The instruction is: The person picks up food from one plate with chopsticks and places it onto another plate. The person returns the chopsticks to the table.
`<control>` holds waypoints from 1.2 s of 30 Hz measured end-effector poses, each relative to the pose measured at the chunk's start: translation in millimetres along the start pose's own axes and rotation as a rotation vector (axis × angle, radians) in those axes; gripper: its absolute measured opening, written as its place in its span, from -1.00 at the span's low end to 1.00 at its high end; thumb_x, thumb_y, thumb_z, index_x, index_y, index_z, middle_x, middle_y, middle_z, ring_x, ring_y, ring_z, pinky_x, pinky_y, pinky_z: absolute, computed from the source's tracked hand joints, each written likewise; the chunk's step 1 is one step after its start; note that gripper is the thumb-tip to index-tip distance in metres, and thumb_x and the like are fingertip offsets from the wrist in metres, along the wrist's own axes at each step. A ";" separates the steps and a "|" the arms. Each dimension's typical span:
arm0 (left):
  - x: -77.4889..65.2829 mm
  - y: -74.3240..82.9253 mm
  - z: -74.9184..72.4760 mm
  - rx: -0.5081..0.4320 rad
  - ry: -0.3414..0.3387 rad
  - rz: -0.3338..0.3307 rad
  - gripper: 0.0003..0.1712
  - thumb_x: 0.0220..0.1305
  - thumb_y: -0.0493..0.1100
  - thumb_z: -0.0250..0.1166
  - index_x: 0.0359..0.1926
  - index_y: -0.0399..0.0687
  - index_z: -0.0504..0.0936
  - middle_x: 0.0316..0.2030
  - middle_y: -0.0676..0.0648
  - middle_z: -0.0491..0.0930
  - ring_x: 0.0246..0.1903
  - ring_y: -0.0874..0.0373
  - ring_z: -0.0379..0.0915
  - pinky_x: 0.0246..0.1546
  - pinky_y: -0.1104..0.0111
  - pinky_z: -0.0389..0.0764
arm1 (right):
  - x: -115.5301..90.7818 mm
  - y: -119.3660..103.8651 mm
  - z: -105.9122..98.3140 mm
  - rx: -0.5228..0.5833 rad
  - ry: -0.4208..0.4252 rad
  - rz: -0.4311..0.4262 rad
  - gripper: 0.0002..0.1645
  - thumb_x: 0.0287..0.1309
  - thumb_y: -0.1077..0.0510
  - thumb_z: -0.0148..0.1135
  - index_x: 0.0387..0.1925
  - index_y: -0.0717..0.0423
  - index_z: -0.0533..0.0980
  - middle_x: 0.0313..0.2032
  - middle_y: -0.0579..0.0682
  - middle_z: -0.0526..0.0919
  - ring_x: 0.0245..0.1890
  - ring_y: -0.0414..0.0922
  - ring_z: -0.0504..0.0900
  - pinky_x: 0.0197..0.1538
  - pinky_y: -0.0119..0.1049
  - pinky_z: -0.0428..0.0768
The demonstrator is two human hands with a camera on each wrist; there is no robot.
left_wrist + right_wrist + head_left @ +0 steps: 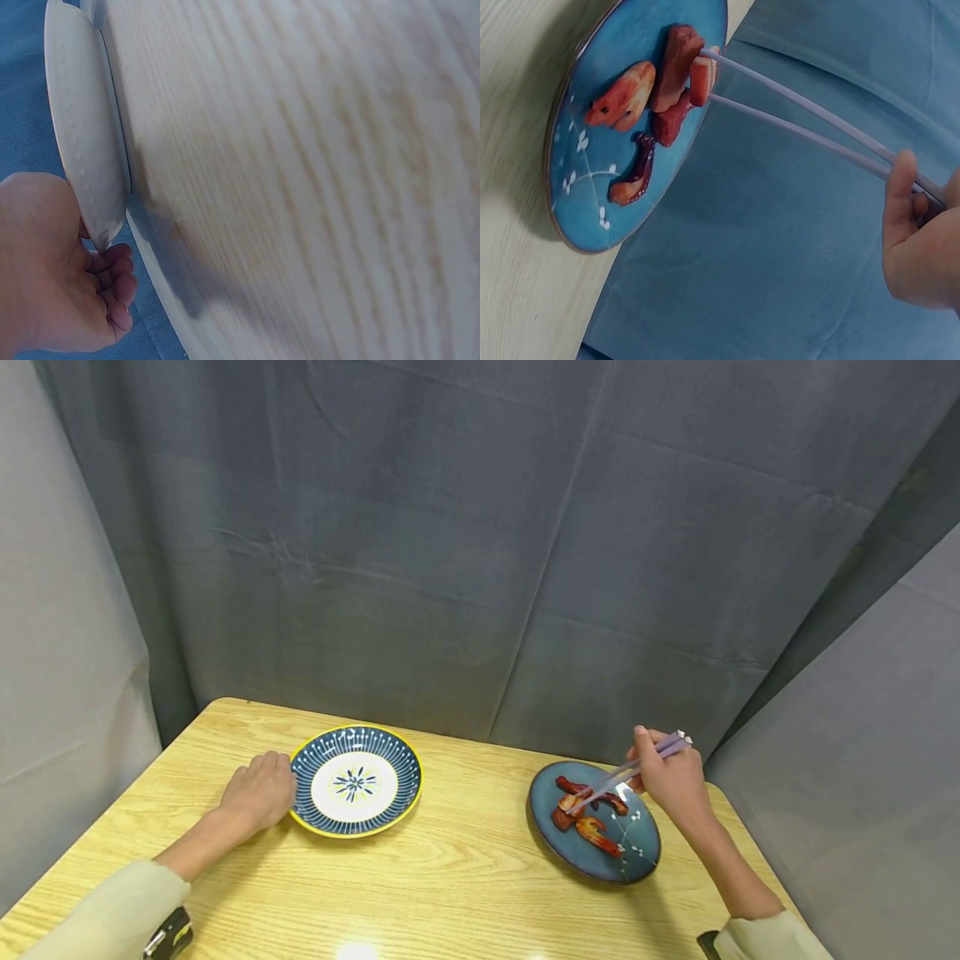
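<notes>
My left hand (pixel 258 789) grips the left rim of a patterned plate (pixel 354 785), navy and white with a yellow edge. In the left wrist view, its fingers (pixel 116 281) curl at the rim of the plate's pale underside (pixel 86 127). Pale purple chopsticks (pixel 802 107) are held in my right hand (pixel 675 781), over the blue plate (pixel 643 839). Their tips straddle an orange-and-white food piece (pixel 703 79) lying against other pieces. Around it are a dark red strip (pixel 679 56), an orange shrimp-like piece (pixel 626 97) and a curled dark piece (pixel 636 172).
Both plates stand on a light wood table (pixel 450 860), the patterned one left and the blue one right. A grey curtain (pixel 420 543) hangs behind the table's far edge. Pale cloth panels (pixel 60 635) flank it on both sides.
</notes>
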State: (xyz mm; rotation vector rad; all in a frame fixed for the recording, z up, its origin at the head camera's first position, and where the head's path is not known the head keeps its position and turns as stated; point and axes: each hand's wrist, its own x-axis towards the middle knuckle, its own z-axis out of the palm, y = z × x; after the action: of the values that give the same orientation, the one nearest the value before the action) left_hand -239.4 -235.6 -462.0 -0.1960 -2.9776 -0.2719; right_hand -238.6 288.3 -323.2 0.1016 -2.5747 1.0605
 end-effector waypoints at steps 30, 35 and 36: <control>0.3 0.6 -1.4 -0.011 0.002 -0.003 -0.74 0.40 -0.27 0.00 -0.17 -0.50 0.41 -0.36 -0.21 0.34 -0.26 -0.17 0.34 -0.27 -0.03 0.41 | -2.1 35.7 -24.4 -0.091 0.045 0.027 -0.34 0.52 -0.11 -0.12 -0.44 0.35 0.56 -0.68 0.09 0.60 -0.71 -0.12 0.61 -0.60 -0.31 0.56; -0.1 0.5 -1.4 -0.007 0.002 -0.001 -0.74 0.39 -0.27 0.00 -0.17 -0.50 0.41 -0.36 -0.21 0.34 -0.27 -0.17 0.34 -0.27 -0.04 0.42 | -2.1 41.9 -26.6 -0.084 0.059 0.038 -0.35 0.52 -0.09 -0.11 -0.46 0.36 0.56 -0.65 0.10 0.61 -0.71 -0.15 0.62 -0.60 -0.31 0.58; -0.2 0.4 -1.5 -0.005 0.000 0.000 -0.74 0.39 -0.27 -0.01 -0.17 -0.50 0.41 -0.36 -0.21 0.34 -0.27 -0.16 0.34 -0.27 -0.04 0.42 | -2.2 42.9 -27.1 -0.082 0.060 0.041 -0.35 0.51 -0.09 -0.11 -0.46 0.36 0.56 -0.64 0.10 0.61 -0.72 -0.15 0.61 -0.61 -0.31 0.57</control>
State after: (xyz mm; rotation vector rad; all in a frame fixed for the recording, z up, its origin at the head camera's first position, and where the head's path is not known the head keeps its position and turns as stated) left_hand -239.0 -235.5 -460.5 -0.1964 -2.9774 -0.2793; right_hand -237.0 337.8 -334.9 -0.0036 -2.5721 0.9551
